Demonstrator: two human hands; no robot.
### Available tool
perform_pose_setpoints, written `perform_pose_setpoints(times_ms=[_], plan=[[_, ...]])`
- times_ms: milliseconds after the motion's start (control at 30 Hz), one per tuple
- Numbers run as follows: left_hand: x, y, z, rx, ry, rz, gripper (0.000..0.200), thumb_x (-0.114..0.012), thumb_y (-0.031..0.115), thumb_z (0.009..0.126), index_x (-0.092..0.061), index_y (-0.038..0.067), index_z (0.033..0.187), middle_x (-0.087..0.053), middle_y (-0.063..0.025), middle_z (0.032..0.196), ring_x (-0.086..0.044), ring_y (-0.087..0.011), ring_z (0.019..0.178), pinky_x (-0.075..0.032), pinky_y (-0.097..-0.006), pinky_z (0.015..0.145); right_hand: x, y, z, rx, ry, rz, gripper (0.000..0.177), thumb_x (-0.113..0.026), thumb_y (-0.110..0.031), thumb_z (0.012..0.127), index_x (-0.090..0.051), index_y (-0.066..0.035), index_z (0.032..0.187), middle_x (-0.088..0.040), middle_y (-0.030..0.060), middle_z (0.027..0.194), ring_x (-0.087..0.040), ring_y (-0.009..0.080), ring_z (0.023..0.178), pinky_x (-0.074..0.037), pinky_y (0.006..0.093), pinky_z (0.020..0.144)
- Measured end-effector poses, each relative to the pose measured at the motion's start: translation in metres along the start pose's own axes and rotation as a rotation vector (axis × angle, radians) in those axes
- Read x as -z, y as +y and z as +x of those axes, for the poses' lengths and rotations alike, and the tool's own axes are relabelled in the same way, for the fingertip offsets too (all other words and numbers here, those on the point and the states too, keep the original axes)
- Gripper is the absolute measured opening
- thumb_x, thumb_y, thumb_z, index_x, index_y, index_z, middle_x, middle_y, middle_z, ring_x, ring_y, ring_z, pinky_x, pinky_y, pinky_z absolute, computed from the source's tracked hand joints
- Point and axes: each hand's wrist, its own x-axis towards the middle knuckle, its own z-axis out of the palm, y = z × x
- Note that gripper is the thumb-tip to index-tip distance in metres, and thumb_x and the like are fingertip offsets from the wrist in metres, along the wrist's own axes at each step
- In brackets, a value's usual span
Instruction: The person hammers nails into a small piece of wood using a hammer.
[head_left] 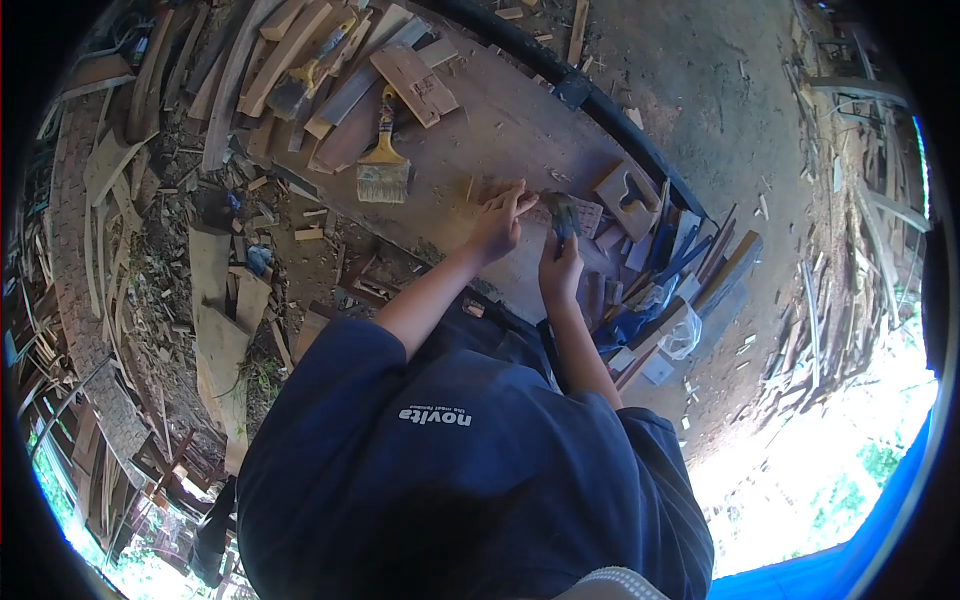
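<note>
Handwork, upper centre of frame | right hand (562,268) grips dark object (564,214) over worktop (490,115); left hand (497,224) just beside, fingers bent, hold: cannot tell | step: apparently 2-handed handling | next move likely calls for steady right grip | object: small, dark, grey-streaked, outline blurred

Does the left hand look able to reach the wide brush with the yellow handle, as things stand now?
Probably yes: between the left hand and the wide brush I see no large obstacle. Whether the hand holds something small, I cannot tell.
</note>
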Motion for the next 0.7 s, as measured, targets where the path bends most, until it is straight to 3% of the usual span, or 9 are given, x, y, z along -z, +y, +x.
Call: perform_pose_setpoints(times_ms=[167, 233, 367, 433, 467, 533, 700], plan=[[0.000, -0.001, -0.001, -0.067, 0.021, 0.057, 0.068, -0.045, 0.000, 0.081, -0.022, 0.001, 0.145, -0.054, -0.0077, 0.134, -0.042, -0.0275, 0.129, -0.032, -0.0426, 0.105, -0.001, -0.007, 0.006, 0.011, 0.066, 0.059, 0.028, -0.056, -0.023, 0.093, -0.055, -0.001, 0.111, -0.062, 0.0250, 0.073, -0.062, 0.0435, 0.068, -0.048, 0.0447, 0.058], [0.000, 0.001, 0.000, 0.037, -0.027, 0.060, 0.067, -0.046, -0.001, 0.083, -0.020, 0.002, 0.144, -0.056, -0.0045, 0.132, -0.039, -0.0306, 0.131, -0.030, -0.0457, 0.106, -0.003, -0.008, 0.007, -0.034, -0.006, -0.051, 0.025, -0.055, -0.024, 0.095, -0.057, 0.001, 0.098, -0.058, 0.0223, 0.067, -0.057, 0.0317, 0.056, -0.045, 0.0383, 0.055], [0.001, 0.000, 0.005, -0.029, 0.011, 0.005, 0.060, -0.048, 0.000, 0.085, -0.028, 0.001, 0.141, -0.056, -0.0045, 0.132, -0.044, -0.0310, 0.124, -0.032, -0.0467, 0.102, 0.005, -0.007, 0.005, -0.074, 0.011, -0.044, 0.029, -0.054, -0.027, 0.096, -0.057, 0.002, 0.095, -0.058, 0.0190, 0.066, -0.057, 0.0278, 0.055, -0.044, 0.0372, 0.054], [0.002, -0.003, 0.015, -0.044, 0.027, -0.080, 0.048, -0.054, 0.004, 0.086, -0.046, 0.011, 0.133, -0.059, -0.0047, 0.123, -0.049, -0.0287, 0.114, -0.035, -0.0451, 0.097, 0.010, -0.005, -0.001, -0.097, 0.106, 0.069, 0.031, -0.054, -0.028, 0.096, -0.056, 0.002, 0.093, -0.057, 0.0142, 0.063, -0.055, 0.0254, 0.054, -0.043, 0.0373, 0.054], [0.001, -0.002, 0.020, -0.050, 0.025, -0.082, 0.048, -0.054, 0.004, 0.086, -0.046, 0.011, 0.133, -0.059, -0.0047, 0.123, -0.049, -0.0287, 0.114, -0.035, -0.0451, 0.097, 0.015, -0.003, -0.004, -0.097, 0.112, 0.067, 0.031, -0.054, -0.028, 0.096, -0.056, 0.002, 0.093, -0.057, 0.0142, 0.063, -0.055, 0.0254, 0.054, -0.043, 0.0373, 0.054], [0.006, 0.012, 0.031, -0.124, 0.145, 0.204, 0.034, -0.060, 0.007, 0.085, -0.062, 0.021, 0.116, -0.062, -0.0050, 0.109, -0.052, -0.0248, 0.106, -0.035, -0.0446, 0.092, 0.024, 0.006, -0.014, -0.146, 0.106, 0.075, 0.032, -0.054, -0.029, 0.096, -0.057, 0.002, 0.092, -0.055, 0.0107, 0.062, -0.053, 0.0221, 0.054, -0.042, 0.0361, 0.054], [0.009, 0.004, 0.056, -0.108, -0.013, 0.146, 0.018, -0.063, 0.012, 0.083, -0.066, 0.022, 0.097, -0.062, -0.0003, 0.099, -0.053, -0.0225, 0.107, -0.032, -0.0444, 0.093, 0.043, 0.025, -0.048, -0.117, 0.128, 0.039, 0.032, -0.054, -0.029, 0.096, -0.056, 0.002, 0.089, -0.053, 0.0126, 0.064, -0.050, 0.0209, 0.056, -0.041, 0.0345, 0.055]])
